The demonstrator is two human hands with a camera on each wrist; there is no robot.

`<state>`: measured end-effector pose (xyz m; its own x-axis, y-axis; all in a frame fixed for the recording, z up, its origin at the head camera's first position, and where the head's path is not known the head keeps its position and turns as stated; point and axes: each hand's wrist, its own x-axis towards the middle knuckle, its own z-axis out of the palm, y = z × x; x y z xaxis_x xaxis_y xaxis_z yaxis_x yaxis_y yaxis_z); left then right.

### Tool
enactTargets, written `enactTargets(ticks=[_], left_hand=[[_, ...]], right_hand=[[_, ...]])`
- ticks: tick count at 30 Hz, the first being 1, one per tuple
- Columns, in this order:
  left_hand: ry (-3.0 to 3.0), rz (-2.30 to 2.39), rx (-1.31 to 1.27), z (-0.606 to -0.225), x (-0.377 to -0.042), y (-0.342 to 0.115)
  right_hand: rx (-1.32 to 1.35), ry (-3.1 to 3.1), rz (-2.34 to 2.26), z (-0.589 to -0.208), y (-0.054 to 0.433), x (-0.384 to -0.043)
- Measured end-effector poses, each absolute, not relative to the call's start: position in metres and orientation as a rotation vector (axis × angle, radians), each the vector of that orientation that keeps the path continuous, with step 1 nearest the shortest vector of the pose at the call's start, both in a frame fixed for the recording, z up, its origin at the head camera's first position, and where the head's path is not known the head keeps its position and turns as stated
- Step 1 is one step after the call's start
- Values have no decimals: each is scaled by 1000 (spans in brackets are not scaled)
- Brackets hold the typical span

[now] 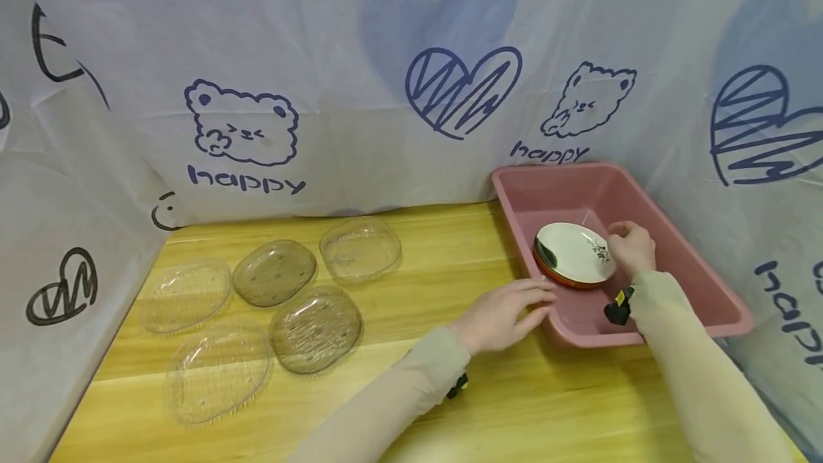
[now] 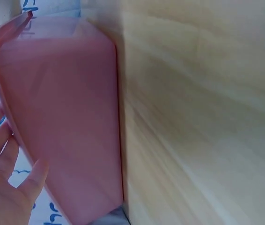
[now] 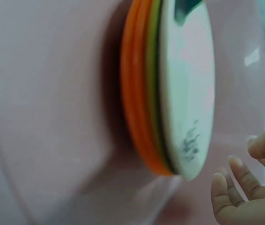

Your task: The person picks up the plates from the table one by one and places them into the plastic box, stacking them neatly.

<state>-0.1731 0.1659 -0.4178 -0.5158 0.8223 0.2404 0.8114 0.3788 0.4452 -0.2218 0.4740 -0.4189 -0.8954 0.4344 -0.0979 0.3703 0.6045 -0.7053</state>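
Observation:
A stack of oval plates (image 1: 574,252) sits inside a pink plastic basin (image 1: 691,270). The top plate is white with a dark green patch and a small black print; orange and yellow-green edges show below it in the right wrist view. My right hand (image 1: 633,249) is over the basin, beside the stack's right edge. Its fingertips (image 3: 235,161) are loosely bent and apart from the plates, holding nothing. At the basin's near left rim is my left hand (image 1: 504,316), its fingers extended over the edge and its thumb (image 2: 39,176) against the outer wall.
On the left of the wooden table (image 1: 444,256) lie several see-through oval dishes, among them a brown-tinted dish (image 1: 316,329) and a colourless dish (image 1: 218,370). White printed cloth (image 1: 347,84) hangs behind and at both sides, close to the basin.

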Motion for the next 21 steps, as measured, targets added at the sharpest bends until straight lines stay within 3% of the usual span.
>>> enactTargets(ticks=[10,21], left_hand=[[2708,901,1316,-408,-194,121],[2889,886,949,-399,-221,56]], right_hand=[[-486,-2568,1261,-383,436,-221],[-103,-2312,1451,-327,360,-202]])
